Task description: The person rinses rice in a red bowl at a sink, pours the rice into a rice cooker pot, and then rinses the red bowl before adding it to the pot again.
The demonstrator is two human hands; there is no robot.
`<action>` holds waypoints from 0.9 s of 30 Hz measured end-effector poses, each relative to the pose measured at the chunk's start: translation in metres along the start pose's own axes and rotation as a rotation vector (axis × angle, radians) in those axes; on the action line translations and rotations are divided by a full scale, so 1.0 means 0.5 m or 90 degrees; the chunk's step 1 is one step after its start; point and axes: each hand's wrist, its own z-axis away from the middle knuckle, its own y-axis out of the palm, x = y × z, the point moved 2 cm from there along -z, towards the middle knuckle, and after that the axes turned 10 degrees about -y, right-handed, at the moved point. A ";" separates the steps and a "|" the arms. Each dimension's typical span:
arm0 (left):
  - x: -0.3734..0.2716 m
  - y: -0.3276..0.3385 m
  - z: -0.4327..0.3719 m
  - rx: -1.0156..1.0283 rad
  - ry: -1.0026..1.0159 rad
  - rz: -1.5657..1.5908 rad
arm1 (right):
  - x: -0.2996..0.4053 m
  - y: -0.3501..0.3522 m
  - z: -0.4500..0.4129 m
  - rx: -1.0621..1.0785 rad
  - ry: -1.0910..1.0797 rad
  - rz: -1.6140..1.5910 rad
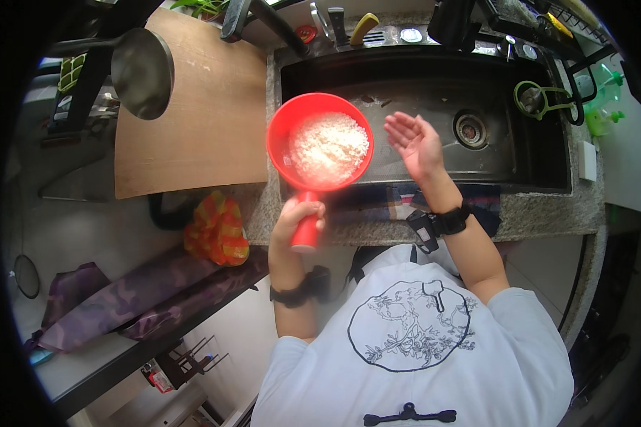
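My left hand [299, 219] is closed around the handle of a red plastic colander or scoop [275, 155]. White grains that look like rice [328, 147] lie heaped in its round bowl, more to the right side. The bowl is held over the left front corner of a dark sink [422, 155]. To its right, above the sink, my right hand [416, 149] is held with the palm showing and the fingers extended, touching nothing. Both wrists carry black straps with devices.
A brown board [203, 117] covers the counter at left, with a metal ladle [143, 73] above it. An orange-yellow plastic bag [217, 229] lies near the counter edge. Behind the sink are a knife handle [337, 24] and a faucet [278, 24]. A green strainer [531, 100] hangs at right.
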 end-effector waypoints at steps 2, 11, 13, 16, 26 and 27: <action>0.029 -0.017 -0.001 -0.019 0.021 0.050 | 0.042 0.035 0.017 0.037 -0.209 0.106; 0.038 0.004 -0.016 0.051 -0.056 -0.025 | -0.063 0.146 0.112 0.591 -0.530 1.049; 0.045 -0.015 -0.021 0.091 -0.045 -0.091 | -0.035 0.183 0.121 0.562 -0.578 1.040; 0.038 -0.009 -0.011 0.086 -0.017 -0.065 | -0.005 0.192 0.125 0.526 -0.608 0.953; 0.044 -0.072 -0.022 0.217 0.000 -0.062 | 0.040 0.107 0.097 -0.031 -0.521 0.625; 0.043 -0.072 -0.017 0.227 -0.001 -0.068 | 0.044 0.084 0.089 -0.039 -0.529 0.627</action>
